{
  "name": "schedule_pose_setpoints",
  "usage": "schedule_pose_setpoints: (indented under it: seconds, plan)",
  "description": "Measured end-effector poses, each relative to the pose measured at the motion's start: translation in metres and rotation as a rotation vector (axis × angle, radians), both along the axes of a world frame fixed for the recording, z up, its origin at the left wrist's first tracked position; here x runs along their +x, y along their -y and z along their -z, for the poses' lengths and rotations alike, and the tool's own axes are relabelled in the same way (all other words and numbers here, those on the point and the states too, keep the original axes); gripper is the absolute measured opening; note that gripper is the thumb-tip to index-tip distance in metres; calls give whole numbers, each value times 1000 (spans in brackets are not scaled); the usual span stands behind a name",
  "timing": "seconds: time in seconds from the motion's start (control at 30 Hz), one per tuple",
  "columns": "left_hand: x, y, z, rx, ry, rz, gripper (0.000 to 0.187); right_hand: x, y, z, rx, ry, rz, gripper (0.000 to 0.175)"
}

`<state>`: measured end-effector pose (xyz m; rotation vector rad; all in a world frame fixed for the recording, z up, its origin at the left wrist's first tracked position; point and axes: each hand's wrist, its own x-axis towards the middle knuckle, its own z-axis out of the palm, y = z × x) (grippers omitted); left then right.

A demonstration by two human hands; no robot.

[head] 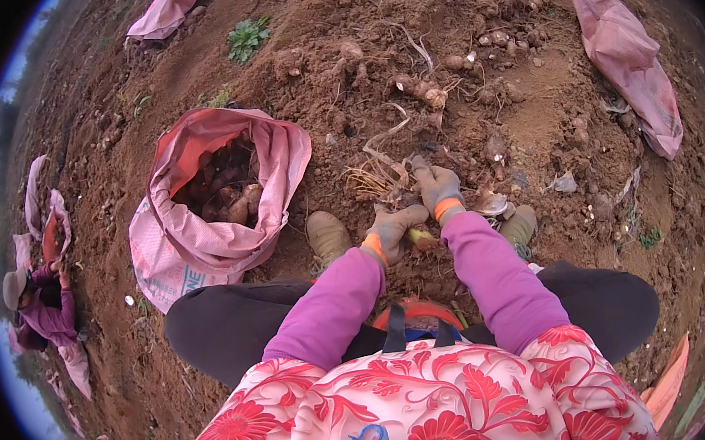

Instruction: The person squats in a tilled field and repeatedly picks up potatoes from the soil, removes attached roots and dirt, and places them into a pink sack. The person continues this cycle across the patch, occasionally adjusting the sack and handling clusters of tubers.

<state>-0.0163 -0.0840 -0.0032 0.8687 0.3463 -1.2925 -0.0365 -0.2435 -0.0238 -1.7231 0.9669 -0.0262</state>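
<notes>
My left hand (392, 230), in a soiled grey glove with an orange cuff, is closed around a root-crop clump (405, 199) between my boots. Dry, stringy roots (371, 180) fan out at its upper left. Beneath my left hand a yellow-green piece (420, 236) pokes out; whether it belongs to the clump I cannot tell. My right hand (436, 184), gloved alike, presses against the clump's right side, with its fingertips hidden. To the left stands an open pink woven sack (226, 240), holding several brown tubers (238, 203).
Dug tubers (422, 90) and clods lie over the brown soil ahead. Pink sacks rest at the right (629, 62) and top left (166, 11). My boots (328, 235) flank the clump. Far left, a person (49, 310) in a hat crouches by another sack (55, 225).
</notes>
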Motion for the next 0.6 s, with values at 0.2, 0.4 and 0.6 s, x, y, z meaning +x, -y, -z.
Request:
schedule_pose_setpoints:
  seconds: [0.2, 0.4, 0.6]
  plan:
    - [4, 34, 0, 196, 47, -350, 45, 11, -8, -5, -13, -183, 98, 78]
    - [19, 46, -33, 170, 76, -359, 75, 20, 11, 9, 44, -89, 86, 66]
    - [18, 26, -42, 173, -11, -339, 96, 18, 20, 27, 227, -73, -59, 45]
